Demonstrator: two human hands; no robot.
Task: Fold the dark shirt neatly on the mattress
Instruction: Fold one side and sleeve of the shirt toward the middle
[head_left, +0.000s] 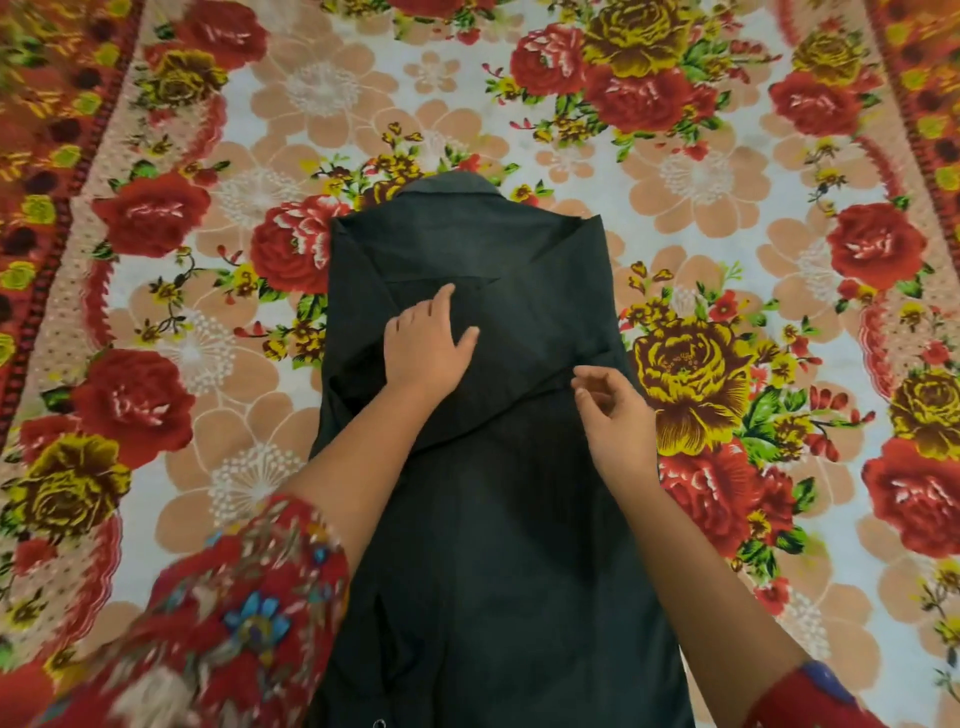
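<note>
The dark shirt (488, 519) lies face down along the middle of the flowered mattress cover (701, 171), collar at the far end. Both sides and sleeves are folded in over its back, and the sleeves cross near the middle. My left hand (428, 343) rests flat on the folded-in left sleeve with fingers spread. My right hand (613, 410) is at the right side of the shirt, thumb and fingertips curled together at the edge of the right sleeve fold; whether they pinch the cloth is unclear.
The mattress cover spreads wide on every side of the shirt, with red borders at the far left (47, 208) and far right (930, 130). My red patterned sleeves (218, 623) fill the lower left corner.
</note>
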